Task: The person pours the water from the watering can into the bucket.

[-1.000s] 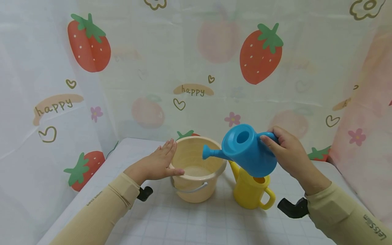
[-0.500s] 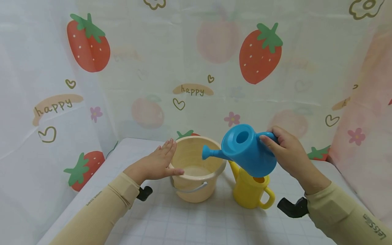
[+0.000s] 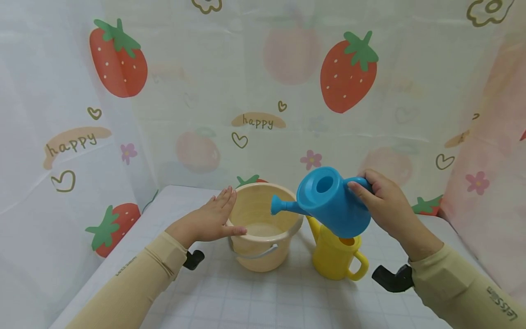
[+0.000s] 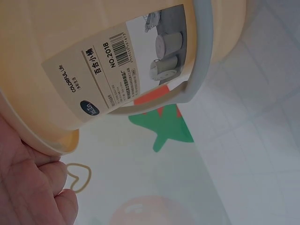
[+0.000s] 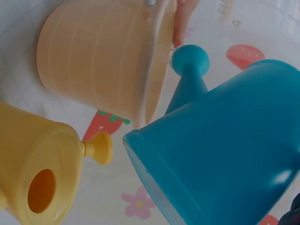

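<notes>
One yellow watering can (image 3: 338, 257) stands just right of the beige bucket (image 3: 263, 228) near the tabletop's (image 3: 255, 301) far edge. The right hand (image 3: 384, 208) has a curled grip on the blue watering can (image 3: 330, 205), tilted with its spout over the bucket. The left hand (image 3: 211, 219), fingers straight, presses the bucket's left rim.

Blue watering can (image 3: 332, 206) smooth glossy plastic; cream bucket (image 3: 263, 226) matt plastic, paper label (image 4: 124, 63).

The whole back and both sides of the frame are closed off by a thin white curtain (image 3: 263, 91) printed with big red strawberries (image 3: 348, 73), little pink flowers (image 3: 311, 160), outlined hearts and tan "happy" labels. It hangs a bit wrinkled and lets soft, even light through. Across the lower middle sits a white desk (image 3: 263, 301) with a faint grid pattern.
</notes>
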Demonstrator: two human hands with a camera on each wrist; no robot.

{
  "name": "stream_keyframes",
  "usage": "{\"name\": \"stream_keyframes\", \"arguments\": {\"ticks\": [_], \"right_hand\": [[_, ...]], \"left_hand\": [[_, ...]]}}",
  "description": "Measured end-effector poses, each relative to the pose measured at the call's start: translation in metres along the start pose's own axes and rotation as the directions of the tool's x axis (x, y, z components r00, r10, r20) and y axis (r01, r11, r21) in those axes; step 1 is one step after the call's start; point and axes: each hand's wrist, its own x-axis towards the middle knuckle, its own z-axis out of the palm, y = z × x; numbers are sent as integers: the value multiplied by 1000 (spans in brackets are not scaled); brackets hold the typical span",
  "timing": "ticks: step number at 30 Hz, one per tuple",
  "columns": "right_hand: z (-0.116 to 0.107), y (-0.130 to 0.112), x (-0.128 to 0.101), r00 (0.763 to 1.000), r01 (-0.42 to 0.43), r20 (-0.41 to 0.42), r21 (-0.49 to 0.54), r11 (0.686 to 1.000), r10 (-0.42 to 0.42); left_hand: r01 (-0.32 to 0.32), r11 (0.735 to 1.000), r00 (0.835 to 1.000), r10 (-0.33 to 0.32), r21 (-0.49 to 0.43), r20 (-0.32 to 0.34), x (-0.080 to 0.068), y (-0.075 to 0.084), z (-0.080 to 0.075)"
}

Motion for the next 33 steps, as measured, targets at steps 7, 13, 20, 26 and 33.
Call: {"name": "stream_keyframes", "arguments": {"ticks": [7, 13, 20, 26, 33], "right_hand": [[-1, -1, -1, 1000, -12, 6, 0, 1000, 12], [-1, 0, -1, 1000, -14, 8, 3, 1000, 14], [0, 2, -1, 1000, -3, 9, 4, 1000, 3], [0, 2, -1, 1000, -1, 11, 8, 1000, 1], [0, 3, -2, 1000, -6, 9, 2, 1000, 6]], "left_hand": [[3, 1000, 1000, -3, -1, 7, 0, 0, 0], [3, 1000, 1000, -3, -4, 4, 0, -1, 0], [-1, 1000, 1000, 1, -3, 2, 0, 0, 1], [-4, 1000, 1000, 4, 2, 1, 0, 0, 0], [-4, 1000, 1000, 4, -4, 4, 0, 1, -1]]}}
